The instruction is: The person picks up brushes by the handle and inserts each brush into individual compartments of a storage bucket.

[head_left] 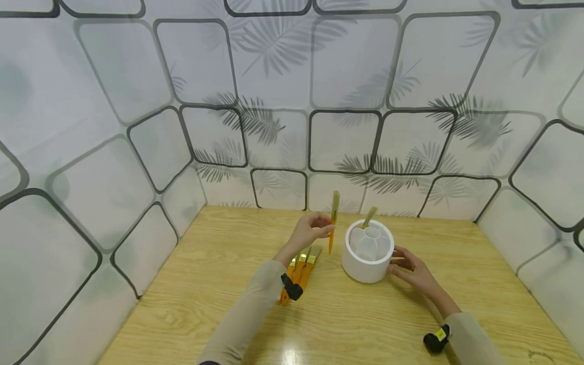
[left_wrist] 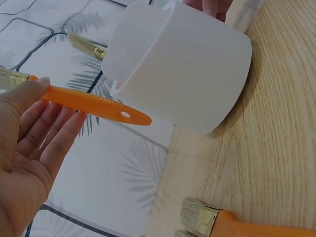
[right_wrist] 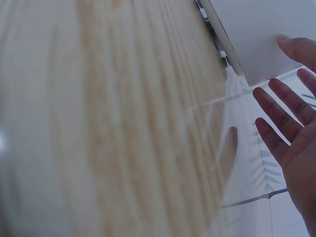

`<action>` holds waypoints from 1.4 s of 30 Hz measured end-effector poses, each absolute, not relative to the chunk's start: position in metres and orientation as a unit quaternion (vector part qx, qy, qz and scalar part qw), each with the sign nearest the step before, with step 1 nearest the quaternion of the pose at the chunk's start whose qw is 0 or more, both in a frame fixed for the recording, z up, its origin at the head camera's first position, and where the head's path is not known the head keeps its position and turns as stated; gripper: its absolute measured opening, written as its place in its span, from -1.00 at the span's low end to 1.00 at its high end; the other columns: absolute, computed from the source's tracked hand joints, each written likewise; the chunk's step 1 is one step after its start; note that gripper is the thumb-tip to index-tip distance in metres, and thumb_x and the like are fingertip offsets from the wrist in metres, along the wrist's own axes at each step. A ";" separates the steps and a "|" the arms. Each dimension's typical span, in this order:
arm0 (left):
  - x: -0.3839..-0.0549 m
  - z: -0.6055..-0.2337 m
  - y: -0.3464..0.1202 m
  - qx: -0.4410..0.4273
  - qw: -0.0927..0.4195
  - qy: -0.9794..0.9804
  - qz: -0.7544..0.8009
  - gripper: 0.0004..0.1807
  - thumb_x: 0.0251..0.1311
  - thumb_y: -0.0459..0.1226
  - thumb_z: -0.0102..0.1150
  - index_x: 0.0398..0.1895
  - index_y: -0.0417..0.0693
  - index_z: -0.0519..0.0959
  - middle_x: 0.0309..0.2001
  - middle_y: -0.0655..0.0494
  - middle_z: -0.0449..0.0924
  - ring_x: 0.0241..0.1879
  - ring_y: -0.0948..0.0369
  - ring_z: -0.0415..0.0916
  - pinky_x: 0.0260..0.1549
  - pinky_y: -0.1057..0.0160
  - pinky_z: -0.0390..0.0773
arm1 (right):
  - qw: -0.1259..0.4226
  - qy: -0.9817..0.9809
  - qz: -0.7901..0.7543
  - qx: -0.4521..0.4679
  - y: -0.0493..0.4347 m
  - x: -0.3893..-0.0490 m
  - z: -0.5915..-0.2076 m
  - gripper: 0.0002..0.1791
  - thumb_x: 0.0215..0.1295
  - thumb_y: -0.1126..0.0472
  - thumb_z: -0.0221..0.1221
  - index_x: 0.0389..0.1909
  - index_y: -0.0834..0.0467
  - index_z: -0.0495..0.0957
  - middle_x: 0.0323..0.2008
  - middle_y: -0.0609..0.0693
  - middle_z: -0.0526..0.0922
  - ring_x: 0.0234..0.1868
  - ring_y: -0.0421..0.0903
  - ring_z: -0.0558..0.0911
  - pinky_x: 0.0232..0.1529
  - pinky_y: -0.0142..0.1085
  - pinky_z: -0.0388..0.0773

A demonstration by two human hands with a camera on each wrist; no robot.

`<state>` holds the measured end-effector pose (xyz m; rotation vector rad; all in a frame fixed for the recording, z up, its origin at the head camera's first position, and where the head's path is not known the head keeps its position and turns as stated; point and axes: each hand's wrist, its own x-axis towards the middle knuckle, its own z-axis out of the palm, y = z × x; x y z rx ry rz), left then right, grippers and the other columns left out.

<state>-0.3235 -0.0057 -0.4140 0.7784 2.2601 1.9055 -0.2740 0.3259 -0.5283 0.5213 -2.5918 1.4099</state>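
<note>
A paintbrush (head_left: 332, 234) with an orange handle is pinched between the thumb and fingers of my left hand (head_left: 312, 230), bristles up and handle end down. It is held just left of a round white organizer (head_left: 366, 271) with inner compartments. In the left wrist view the handle (left_wrist: 98, 103) hangs beside the organizer's wall (left_wrist: 192, 64), apart from the table. Another brush (head_left: 370, 216) stands in a back compartment, bristles up and leaning. At the organizer's right side is my right hand (head_left: 412, 271); its fingers are spread and loosely bent, and the thumb touches the wall in the right wrist view.
Several more orange-handled brushes (head_left: 302, 271) lie side by side on the wooden table (head_left: 365, 324), under the left forearm. Patterned white cloth walls (head_left: 278, 137) rise behind the table and along both sides.
</note>
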 end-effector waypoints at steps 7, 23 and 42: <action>-0.323 -0.413 -0.004 0.258 0.039 0.727 0.635 -0.75 0.14 -0.38 0.21 -0.16 -0.39 0.52 -0.20 -0.24 0.57 -0.32 0.32 0.53 -0.25 0.19 0.63 | 0.071 -0.864 0.468 0.173 0.327 -0.274 -0.529 -0.38 0.24 0.20 0.19 0.31 0.13 0.23 0.08 0.18 0.46 0.03 0.20 0.52 0.00 -0.30 0.50; -0.323 -0.407 0.004 0.262 0.037 0.718 0.644 -0.74 0.14 -0.36 0.21 -0.14 -0.36 0.52 -0.19 -0.22 0.58 -0.30 0.34 0.54 -0.22 0.14 0.62 | 0.074 -0.865 0.464 0.176 0.326 -0.273 -0.529 -0.38 0.24 0.23 0.18 0.31 0.14 0.23 0.08 0.17 0.46 0.03 0.20 0.52 0.00 -0.27 0.51; -0.325 -0.400 0.011 0.275 0.027 0.708 0.650 -0.74 0.14 -0.36 0.21 -0.15 -0.38 0.53 -0.18 -0.26 0.58 -0.31 0.31 0.55 -0.23 0.19 0.63 | 0.073 -0.862 0.468 0.182 0.322 -0.269 -0.521 -0.38 0.23 0.27 0.19 0.29 0.23 0.23 0.07 0.26 0.47 0.00 0.24 0.53 -0.03 -0.20 0.53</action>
